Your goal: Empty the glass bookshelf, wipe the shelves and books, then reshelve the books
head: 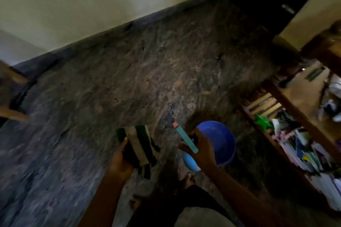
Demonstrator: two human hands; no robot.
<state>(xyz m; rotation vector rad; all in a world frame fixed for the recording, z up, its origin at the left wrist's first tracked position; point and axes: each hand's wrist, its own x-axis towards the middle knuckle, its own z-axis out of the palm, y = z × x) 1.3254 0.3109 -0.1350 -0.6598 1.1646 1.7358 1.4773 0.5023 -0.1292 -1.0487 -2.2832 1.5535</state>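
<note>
Floor (129, 79) under you: dark mottled stone, running to a pale wall. Blue bucket (224, 142) stands on it just ahead of your bare foot (188, 180). Wooden furniture leg (15, 77) rests on it far left. Right edge: low wooden rack (295, 110) standing on the floor, its slatted bottom tier carrying a green star (263, 122) and a jumbled pile of books and papers (304, 151), blurred.

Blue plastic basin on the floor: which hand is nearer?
Right. Right hand, holding a teal pink-tipped stick, overlaps the blue plastic basin's left rim; left hand, gripping a green-striped cloth, sits further left.
</note>
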